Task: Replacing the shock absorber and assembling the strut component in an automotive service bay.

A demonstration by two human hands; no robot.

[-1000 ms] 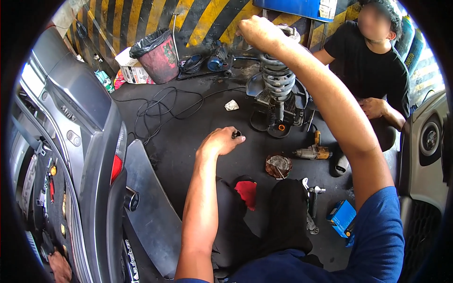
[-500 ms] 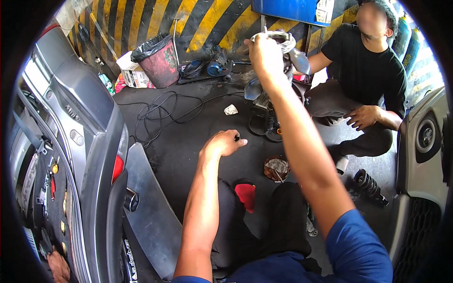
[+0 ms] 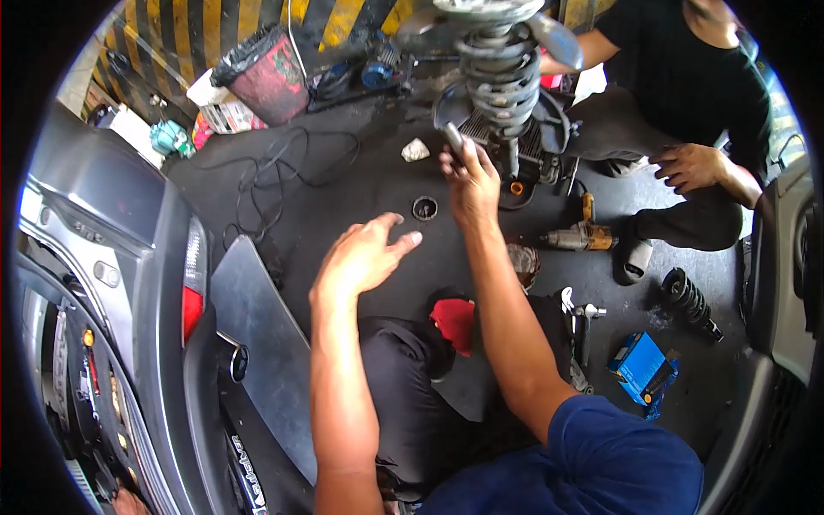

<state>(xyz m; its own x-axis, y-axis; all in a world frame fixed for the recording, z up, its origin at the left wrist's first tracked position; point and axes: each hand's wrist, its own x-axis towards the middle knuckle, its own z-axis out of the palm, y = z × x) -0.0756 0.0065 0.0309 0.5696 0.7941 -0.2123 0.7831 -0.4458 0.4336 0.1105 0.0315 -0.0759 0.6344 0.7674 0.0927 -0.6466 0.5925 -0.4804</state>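
Raised in front of the strut, my right hand [image 3: 474, 176] is closed on a short grey metal cylinder [image 3: 453, 134], blurred, its exact kind unclear. My left hand [image 3: 365, 251] hangs above the floor with fingers apart and nothing in it. Just beyond it lies a small dark ring-shaped part [image 3: 424, 209]. The coil-spring strut [image 3: 499, 86] stands upright between curved metal plates, a pale round mount [image 3: 489, 9] on top. A person in a black shirt [image 3: 699, 77] sits at the right, one arm reaching behind the strut and a hand [image 3: 692, 167] resting near the knee.
A yellow impact wrench [image 3: 584, 237], another coil-spring strut [image 3: 689, 300] and a blue box [image 3: 637, 367] lie on the right. A red cloth item [image 3: 454, 324] is near my knees. The grey car [image 3: 112, 189] flanks my left; a cable [image 3: 283, 163] lies coiled beyond.
My right hand has come down from the strut's top mount and now holds the metal cylinder. My left hand has shifted slightly left. The view has tilted downward, revealing the impact wrench and blue box.
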